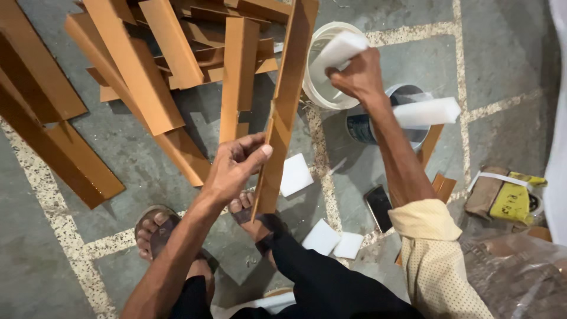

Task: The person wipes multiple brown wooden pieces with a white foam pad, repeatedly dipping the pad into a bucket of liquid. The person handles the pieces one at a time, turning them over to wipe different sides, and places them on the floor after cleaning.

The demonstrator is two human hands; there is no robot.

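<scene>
Orange-brown strip (283,112) stands near-upright in the left hand's (233,168) pinch — the right hand (357,74), clutching a white foam block (336,52), hovers just right of its upper end.

Strip: long, narrow orange-brown wooden board strip (287,100), held on edge, tilted slightly, lower end near the sandalled foot
Block: white rectangular foam block (336,52), raised beside the strip's upper part, over the white bucket

The left hand (233,168) grips a long brown wooden strip (286,100) standing nearly upright. Just right of that strip, the right hand (357,77) clutches a white foam block (335,53) over a white plastic bucket (322,97); left of it lie more brown planks (136,71).
</scene>
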